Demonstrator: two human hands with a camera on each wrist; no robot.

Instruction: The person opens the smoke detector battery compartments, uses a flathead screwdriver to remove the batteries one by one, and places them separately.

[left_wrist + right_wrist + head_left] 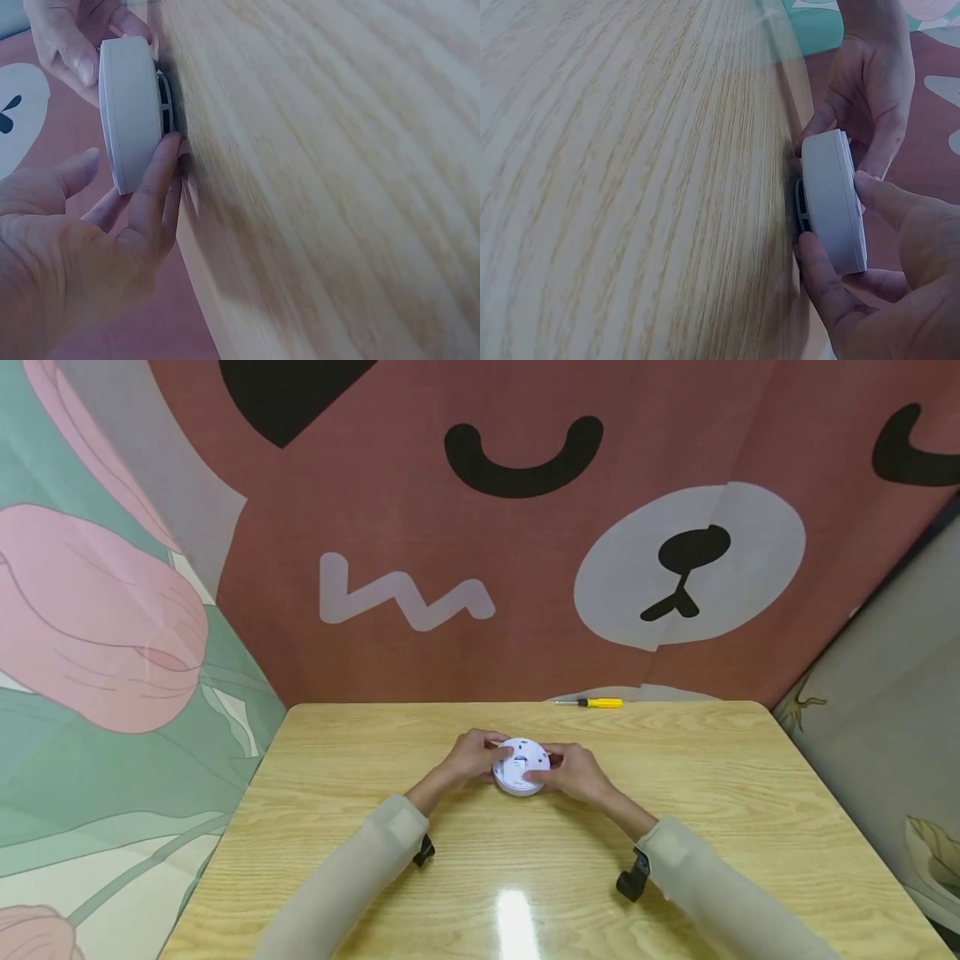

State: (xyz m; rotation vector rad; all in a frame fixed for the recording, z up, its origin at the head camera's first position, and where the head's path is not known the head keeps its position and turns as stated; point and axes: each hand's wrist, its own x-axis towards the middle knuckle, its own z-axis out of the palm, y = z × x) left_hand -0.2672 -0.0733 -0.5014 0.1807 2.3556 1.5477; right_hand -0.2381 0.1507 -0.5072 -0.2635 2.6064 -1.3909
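Note:
A round white smoke detector [516,782], its flat face with a printed label and small slots turned up, is held between both hands over the table. My left hand [474,757] grips its left edge, with the thumb over the upper face. On the right edge, my right hand [579,772] pinches it, thumb on the face and fingers at the side. In the left wrist view the thick side wall of the detector [133,112] shows, with a dark vented part close over the tabletop. Fingers of the right hand [911,259] reach under the rim in the right wrist view.
A screwdriver [602,702] with a yellow handle lies at the table's far edge. The wooden table [360,893] meets a printed cloth [390,660] behind it, and more printed cloth hangs at both sides. Dark wrist devices [633,878] sit at the sleeves.

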